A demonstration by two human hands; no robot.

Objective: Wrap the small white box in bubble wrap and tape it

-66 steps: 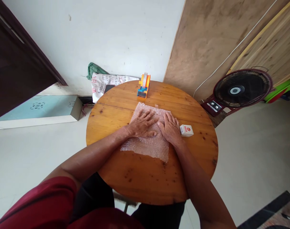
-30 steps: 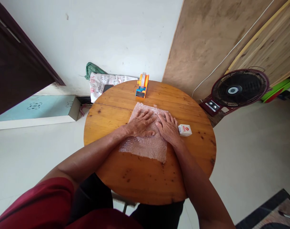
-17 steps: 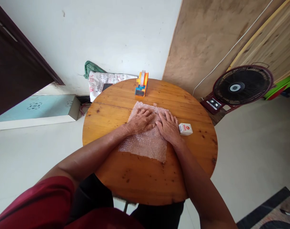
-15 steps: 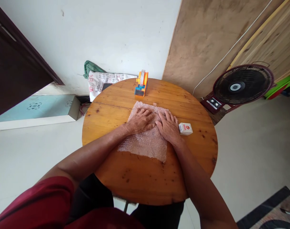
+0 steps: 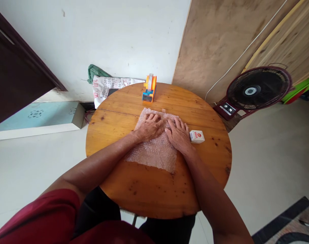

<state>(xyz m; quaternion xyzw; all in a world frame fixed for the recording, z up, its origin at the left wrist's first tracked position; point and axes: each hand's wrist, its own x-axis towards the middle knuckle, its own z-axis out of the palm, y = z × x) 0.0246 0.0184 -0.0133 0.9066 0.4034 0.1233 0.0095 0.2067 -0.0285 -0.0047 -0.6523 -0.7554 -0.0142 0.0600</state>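
Observation:
A sheet of clear bubble wrap [image 5: 154, 154] lies spread on the round wooden table [image 5: 149, 193]. My left hand [image 5: 151, 128] rests flat on its upper middle, fingers stretched out. On the sheet's right edge lies my right hand [image 5: 178, 134], palm down with the fingers apart. A small white box with a red mark [image 5: 197, 136] stands just right of my right hand, close to the fingers. Beyond the sheet, near the table's far edge, sits an orange and blue tape dispenser [image 5: 149, 88] with a roll of tape on it.
A dark red fan [image 5: 258, 89] stands beyond the table on the right. Behind the table, a printed white sack [image 5: 100, 89] leans by the wall with a green bag [image 5: 97, 71]. A pale blue-green box [image 5: 52, 115] lies on the floor at left.
Both hands stay on the bubble wrap; the left fingers are drawn in slightly. The whole view has shifted a little. Nothing else has visibly moved.

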